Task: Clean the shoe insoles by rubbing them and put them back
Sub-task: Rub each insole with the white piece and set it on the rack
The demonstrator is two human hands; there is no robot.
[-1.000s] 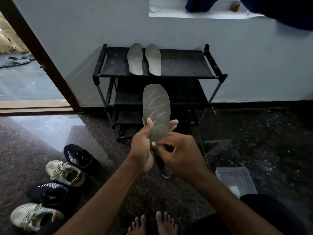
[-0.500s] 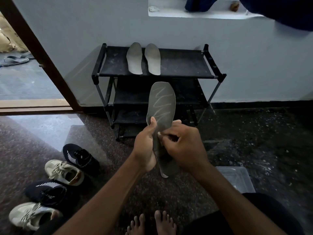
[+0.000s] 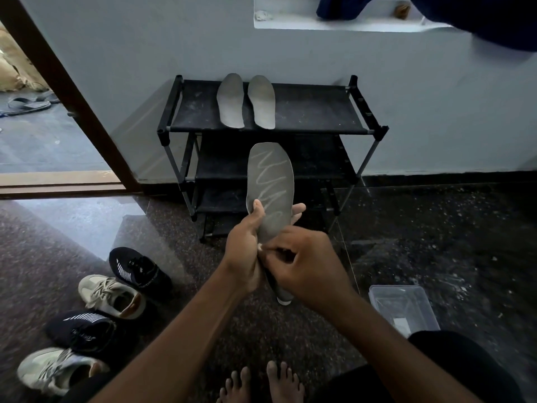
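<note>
The left hand (image 3: pixel 244 251) grips the insole (image 3: pixel 270 184) upright in front of the rack (image 3: pixel 319 112), thumb across its scribbled face and fingers behind. The right hand (image 3: pixel 305 266), fingers curled, pinches the insole's lower half. A pair of insoles (image 3: pixel 231 101) lies on the rack's top shelf.

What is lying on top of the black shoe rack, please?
Two grey insoles lie side by side on the rack's top shelf. The lower shelves are dark and partly covered by the held insole.
</note>
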